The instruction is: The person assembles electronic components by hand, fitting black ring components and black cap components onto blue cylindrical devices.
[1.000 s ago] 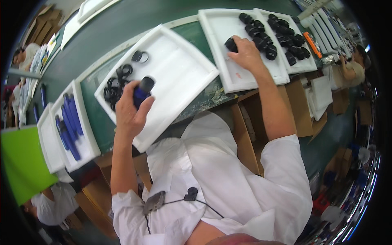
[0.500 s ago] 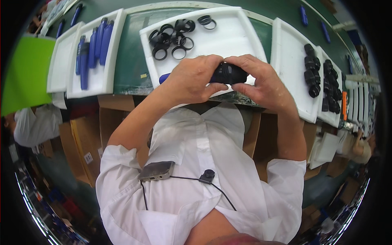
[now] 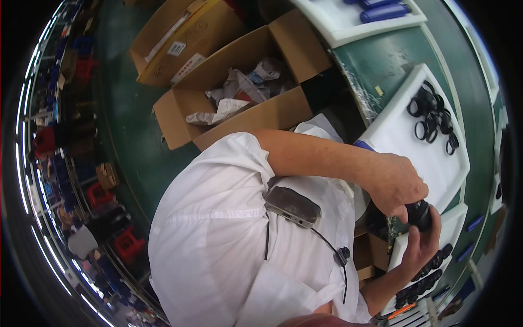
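Note:
Both of my hands are on one flashlight, a blue tube with a black ribbed head (image 3: 418, 217). My left hand (image 3: 395, 185) is closed around the body, hiding most of it; the blue tail end (image 3: 363, 145) shows past the wrist. My right hand (image 3: 425, 241) grips the black head, with its thumb on the near side and its fingers curled around the far side. The hands are over the near edge of a white foam tray (image 3: 444, 177), in which several black rings (image 3: 430, 117) lie in a loose cluster.
Another white tray with blue tubes (image 3: 385, 13) lies at the top of the view. Beyond my right hand, a tray holds several black heads (image 3: 430, 267). An open cardboard box (image 3: 261, 122) with crumpled wrapping stands beside the green table (image 3: 395, 60).
The view has swung round to the left, bringing the open cardboard box and the aisle into sight. Both hands still hold the flashlight; my right hand now wraps its head from below.

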Demonstrator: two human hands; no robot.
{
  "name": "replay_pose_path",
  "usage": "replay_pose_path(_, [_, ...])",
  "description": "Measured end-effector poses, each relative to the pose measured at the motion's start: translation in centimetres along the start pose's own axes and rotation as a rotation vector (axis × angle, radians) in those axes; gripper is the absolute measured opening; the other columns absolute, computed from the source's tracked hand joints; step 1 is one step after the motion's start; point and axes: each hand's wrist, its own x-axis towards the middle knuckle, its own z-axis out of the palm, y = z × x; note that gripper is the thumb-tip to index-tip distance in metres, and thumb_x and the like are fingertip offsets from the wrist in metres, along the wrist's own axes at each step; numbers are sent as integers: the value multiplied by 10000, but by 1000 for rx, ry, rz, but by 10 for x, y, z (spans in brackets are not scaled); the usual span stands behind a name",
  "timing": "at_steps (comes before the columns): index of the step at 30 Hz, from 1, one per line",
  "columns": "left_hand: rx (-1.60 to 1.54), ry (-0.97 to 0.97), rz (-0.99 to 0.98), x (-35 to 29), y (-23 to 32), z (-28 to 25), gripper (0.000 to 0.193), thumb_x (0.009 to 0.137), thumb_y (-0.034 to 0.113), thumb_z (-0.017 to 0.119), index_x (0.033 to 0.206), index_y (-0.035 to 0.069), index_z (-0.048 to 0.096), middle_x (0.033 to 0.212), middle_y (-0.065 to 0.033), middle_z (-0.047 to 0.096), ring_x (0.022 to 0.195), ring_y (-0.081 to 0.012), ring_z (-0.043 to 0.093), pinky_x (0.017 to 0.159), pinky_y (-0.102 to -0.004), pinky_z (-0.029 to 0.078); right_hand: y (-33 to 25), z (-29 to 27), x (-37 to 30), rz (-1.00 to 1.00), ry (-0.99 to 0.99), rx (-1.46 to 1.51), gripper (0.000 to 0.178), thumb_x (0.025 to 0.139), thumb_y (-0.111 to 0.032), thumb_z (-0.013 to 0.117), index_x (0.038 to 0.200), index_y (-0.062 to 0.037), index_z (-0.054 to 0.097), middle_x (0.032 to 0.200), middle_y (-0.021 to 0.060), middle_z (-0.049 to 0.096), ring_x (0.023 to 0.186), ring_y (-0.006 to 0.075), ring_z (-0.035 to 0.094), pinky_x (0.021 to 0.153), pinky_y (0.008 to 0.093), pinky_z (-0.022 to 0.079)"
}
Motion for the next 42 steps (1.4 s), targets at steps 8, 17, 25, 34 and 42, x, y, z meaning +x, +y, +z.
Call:
replay_pose_path(8, [-62, 55, -14, -32, -7, -2, 465, 853, 374, 784, 1037, -28, 640, 894, -194, 711, 845, -370, 725, 750, -436, 578, -17, -9, 11, 247, -214, -42, 622, 974, -346, 706, 1362, 104, 523, 1236, 180, 596, 1137, 256, 584, 1011, 382, 453])
replay_pose_path(17, [-366, 63, 19, -37, -23, 14, 516, 868, 433, 744, 1060, -33, 632, 951, -211, 708, 886, -414, 701, 799, -434, 543, -38, 12, 19, -130, -219, -119, 520, 925, -248, 749, 1332, 23, 573, 1290, 234, 588, 1181, 342, 569, 1014, 448, 454])
replay_pose_path(25, [-173, 83, 52, -42, -10, 18, 515, 858, 406, 758, 1017, -46, 570, 844, -249, 690, 805, -439, 699, 739, -460, 552, -54, 12, 15, 112, -253, -336, 569, 966, -437, 584, 1246, 57, 614, 961, 183, 696, 852, 275, 682, 813, 362, 530])
replay_pose_path(34, [-197, 93, 66, -31, -23, 3, 497, 825, 293, 794, 1142, 17, 529, 929, -211, 645, 866, -425, 653, 767, -473, 504, -54, 23, 26, 102, -167, 36, 537, 868, -39, 745, 1351, 40, 523, 1118, 140, 652, 954, 207, 680, 851, 316, 563])
replay_pose_path(42, [-167, 104, 121, -29, -9, 14, 484, 803, 334, 806, 1006, -24, 550, 904, -231, 649, 885, -455, 664, 766, -482, 531, -22, 19, -6, 60, 56, -419, 164, 826, -105, 555, 892, 39, 599, 727, 188, 591, 630, 343, 572, 622, 437, 479])
